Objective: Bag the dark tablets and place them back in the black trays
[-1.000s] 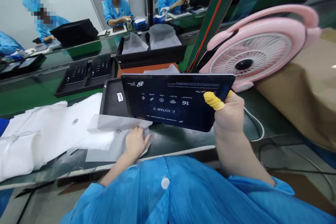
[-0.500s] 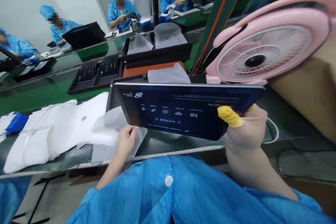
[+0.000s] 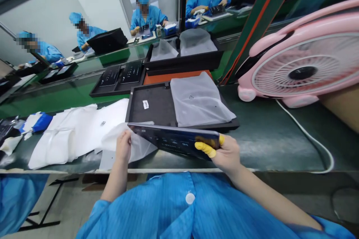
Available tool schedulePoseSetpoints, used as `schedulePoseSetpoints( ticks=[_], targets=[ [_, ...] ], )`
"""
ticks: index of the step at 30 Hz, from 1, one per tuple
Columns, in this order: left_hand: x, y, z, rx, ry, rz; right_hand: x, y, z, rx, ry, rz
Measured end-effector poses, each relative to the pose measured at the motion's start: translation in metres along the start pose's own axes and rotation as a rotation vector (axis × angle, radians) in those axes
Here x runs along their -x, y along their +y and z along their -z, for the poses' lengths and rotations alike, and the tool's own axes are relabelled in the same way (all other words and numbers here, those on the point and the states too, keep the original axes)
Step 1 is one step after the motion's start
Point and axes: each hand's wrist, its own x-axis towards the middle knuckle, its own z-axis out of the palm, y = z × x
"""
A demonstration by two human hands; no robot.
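My right hand, with yellow finger cots on it, grips the right end of a dark tablet. The tablet is tilted, its printed screen side towards me and its left end close to my left hand. A translucent white protective sleeve is pinched in my left hand, partly behind the tablet. Left of it lies a spread stack of white sleeves. Behind the tablet sits a black tray; its left compartment shows a small white label, and its right one bears a sleeved flat item.
A pink fan stands at the right, its white cable curving over the bench. Further back are a tray with two tablets and a black tray with sleeved items. Several people in blue work across the line.
My right hand has lowered the tablet and tipped it flatter, uncovering the black tray behind. My left hand has gone from resting on the sleeve to pinching and lifting its edge.
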Motion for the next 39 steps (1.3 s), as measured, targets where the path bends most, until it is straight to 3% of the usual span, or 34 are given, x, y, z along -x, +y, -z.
schedulePoseSetpoints(
  ticks=[2,4,7,9,11,13,17,22,26,29,31,33,34,35,37,39],
  targets=[
    [-0.007,0.023,0.004,-0.086,0.047,-0.193,0.001,0.002,-0.007,-0.019,-0.033,0.014],
    [-0.006,0.05,0.001,-0.253,-0.001,-0.384,0.001,0.002,-0.013,-0.048,-0.064,0.011],
    [0.012,0.077,-0.016,-0.556,-0.278,-0.655,0.0,0.002,-0.021,-0.109,-0.093,-0.06],
    [0.027,0.078,-0.029,-0.703,-0.438,-0.776,-0.001,0.007,-0.025,-0.162,-0.072,-0.185],
    [0.038,0.068,-0.036,-0.762,-0.508,-0.803,-0.002,0.017,-0.028,-0.236,0.001,-0.342],
    [0.041,0.054,-0.037,-0.751,-0.584,-0.738,-0.006,0.029,-0.029,-0.328,0.131,-0.468],
    [0.024,0.051,-0.044,-0.693,-0.723,-0.669,-0.02,0.042,-0.034,-0.469,0.345,-0.547],
    [0.003,0.09,-0.089,-0.627,-0.576,-0.798,-0.034,0.028,-0.063,-0.521,0.212,-0.568],
    [0.022,0.085,-0.12,-0.724,-0.897,-0.878,-0.038,0.017,-0.081,-0.573,0.109,-0.61],
    [0.031,0.083,-0.113,-0.788,-1.088,-0.976,-0.04,0.017,-0.081,-0.6,0.018,-0.637],
    [0.022,0.099,-0.094,-0.794,-1.011,-1.007,-0.043,0.015,-0.075,-0.573,-0.017,-0.596],
    [0.003,0.122,-0.073,-0.804,-0.741,-0.951,-0.05,0.009,-0.064,-0.537,-0.092,-0.539],
    [-0.007,0.132,-0.063,-0.834,-0.634,-0.849,-0.055,0.003,-0.057,-0.513,-0.15,-0.508],
    [-0.015,0.141,-0.055,-0.858,-0.618,-0.717,-0.062,-0.004,-0.049,-0.481,-0.21,-0.474],
    [-0.025,0.147,-0.044,-0.856,-0.772,-0.418,-0.079,-0.02,-0.03,-0.389,-0.327,-0.394],
    [-0.025,0.14,-0.041,-0.733,-0.909,-0.193,-0.098,-0.034,-0.01,-0.322,-0.484,-0.302]
  ],
)
